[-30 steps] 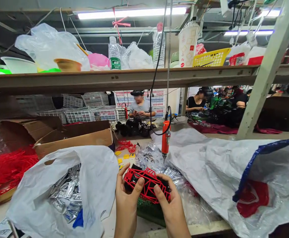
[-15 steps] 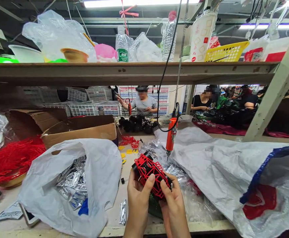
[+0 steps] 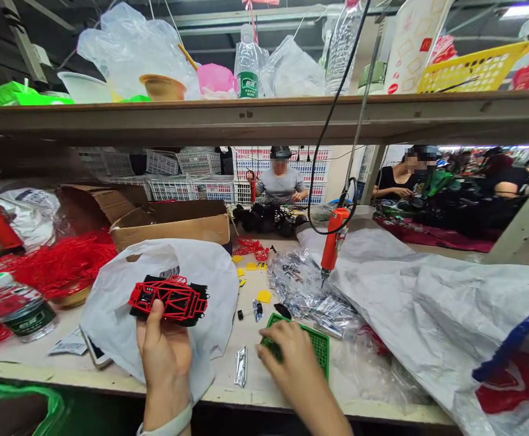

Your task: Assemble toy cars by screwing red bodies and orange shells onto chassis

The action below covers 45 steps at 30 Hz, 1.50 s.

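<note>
The left hand [image 3: 164,351] holds the red plastic buggy frame [image 3: 177,297] firmly over the white plastic bag [image 3: 219,284]; the right hand [image 3: 289,357] touches the green mesh tray [image 3: 319,348] beside that bag, its grip unclear.

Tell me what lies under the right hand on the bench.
A green plastic grid lies under the right hand; whatever is beneath the palm is covered and cannot be seen.

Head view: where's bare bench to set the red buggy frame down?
A narrow bare strip of bench runs between the white plastic bag and the green mesh tray, around one foil sachet. Beyond the tray, loose foil packets crowd it.
</note>
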### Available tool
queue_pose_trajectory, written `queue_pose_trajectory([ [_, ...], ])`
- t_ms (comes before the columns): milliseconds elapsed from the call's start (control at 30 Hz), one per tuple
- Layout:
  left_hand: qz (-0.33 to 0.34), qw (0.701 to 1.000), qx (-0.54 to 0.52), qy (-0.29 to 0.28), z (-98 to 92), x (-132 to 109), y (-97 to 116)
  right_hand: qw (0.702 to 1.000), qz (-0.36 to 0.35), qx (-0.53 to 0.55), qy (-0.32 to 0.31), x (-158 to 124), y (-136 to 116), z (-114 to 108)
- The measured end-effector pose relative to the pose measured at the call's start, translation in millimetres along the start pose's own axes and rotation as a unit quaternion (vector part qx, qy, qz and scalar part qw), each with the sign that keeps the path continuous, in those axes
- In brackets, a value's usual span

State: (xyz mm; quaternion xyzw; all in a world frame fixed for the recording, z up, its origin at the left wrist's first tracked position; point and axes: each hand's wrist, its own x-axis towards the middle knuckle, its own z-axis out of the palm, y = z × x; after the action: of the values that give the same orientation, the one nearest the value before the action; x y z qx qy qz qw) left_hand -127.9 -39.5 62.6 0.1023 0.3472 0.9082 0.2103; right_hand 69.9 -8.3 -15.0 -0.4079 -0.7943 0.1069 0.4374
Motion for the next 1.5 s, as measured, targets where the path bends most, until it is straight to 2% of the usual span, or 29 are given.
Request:
queue_pose_trajectory([
  [100,-0.031,0.999,-0.002,-0.015,-1.3,-3,3,0.997,-0.032,-0.068,0.0,-8,-18,50],
  [200,-0.074,0.996,0.003,-0.039,1.8,-11,-1,0.99,-0.048,-0.13,0.03,-12,-20,86],
  [300,-0.13,0.99,0.02,-0.056,7.6,-19,-7,0.981,-0.056,-0.179,0.045,-11,-14,108],
  [467,-0.195,0.979,0.032,-0.047,22.9,-34,-12,0.977,-0.019,-0.214,-0.004,-3,-13,121],
  [533,-0.23,0.972,0.041,-0.034,26.8,-38,-11,0.98,-0.038,-0.193,-0.018,0,-14,113],
  [600,-0.267,0.962,0.047,-0.02,28.3,-39,-10,0.985,-0.061,-0.159,-0.027,2,-14,92],
  [733,-0.279,0.96,0.019,-0.009,28.3,-41,-9,0.997,-0.064,-0.045,-0.002,2,-10,24],
  [800,-0.27,0.962,0.007,-0.026,28.3,-43,-11,0.988,0.018,0.136,0.071,4,-7,-13],
  [867,-0.284,0.955,-0.016,-0.082,27.5,-47,-15,0.943,0.116,0.287,0.12,7,-7,-42],
  [933,-0.306,0.939,-0.025,-0.155,25.5,-51,-20,0.857,0.212,0.416,0.217,8,-13,-63],
  [1000,-0.326,0.918,-0.022,-0.225,23.4,-58,-26,0.787,0.254,0.496,0.265,7,-21,-74],
  [1033,-0.333,0.908,-0.02,-0.253,22.8,-63,-30,0.771,0.258,0.513,0.276,7,-24,-77],
  [1100,-0.342,0.895,-0.02,-0.286,23.1,-74,-38,0.777,0.249,0.507,0.277,4,-28,-76],
  [1267,-0.344,0.874,-0.009,-0.344,29.9,-101,-56,0.842,0.222,0.383,0.308,-5,-14,-58],
  [1333,-0.343,0.872,0.011,-0.35,32.9,-107,-60,0.863,0.211,0.331,0.317,-8,-6,-53],
  [1400,-0.333,0.878,0.023,-0.342,35.5,-110,-61,0.884,0.191,0.297,0.305,-8,1,-53],
  [1500,-0.306,0.892,0.021,-0.332,38.4,-110,-61,0.91,0.152,0.298,0.244,-7,6,-58],
])
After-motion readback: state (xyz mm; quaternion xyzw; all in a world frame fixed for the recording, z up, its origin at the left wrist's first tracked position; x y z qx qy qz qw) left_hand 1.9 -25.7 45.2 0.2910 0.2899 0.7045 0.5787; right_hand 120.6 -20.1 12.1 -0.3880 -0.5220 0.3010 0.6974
